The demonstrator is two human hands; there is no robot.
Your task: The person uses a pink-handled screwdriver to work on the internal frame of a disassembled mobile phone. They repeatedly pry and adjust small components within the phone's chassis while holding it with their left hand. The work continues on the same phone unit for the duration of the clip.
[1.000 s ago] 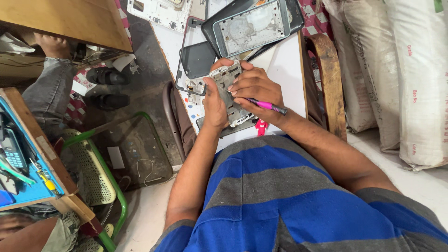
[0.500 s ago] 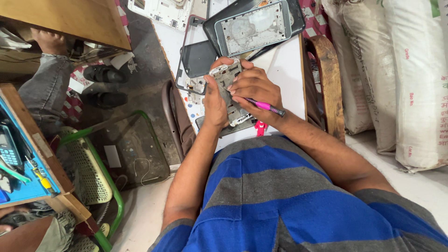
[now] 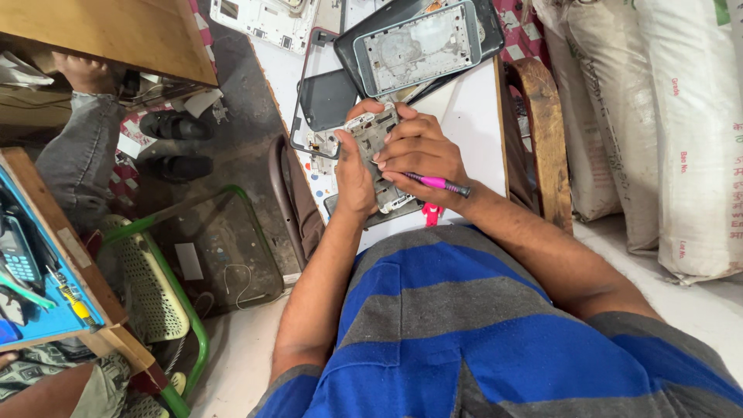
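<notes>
My left hand (image 3: 352,176) grips the side of an opened phone chassis (image 3: 374,138), a grey frame with bare parts showing, held over the white tabletop (image 3: 464,116). My right hand (image 3: 422,153) lies across the chassis from the right, fingertips pressing on it, with a pink-handled screwdriver (image 3: 435,183) held between the fingers and pointing right. Beyond my hands lie a dark back cover (image 3: 326,99) and another stripped phone frame (image 3: 418,45).
A white device shell (image 3: 267,15) lies at the table's far end. A wooden chair back (image 3: 542,131) and stacked sacks (image 3: 665,124) stand right. On the left are a green-framed stool (image 3: 155,286), sandals (image 3: 174,147), another person's leg (image 3: 77,147) and a blue tool tray (image 3: 35,279).
Both hands stay on the chassis; the right hand's fingers have shifted slightly over it. The view has drifted a little.
</notes>
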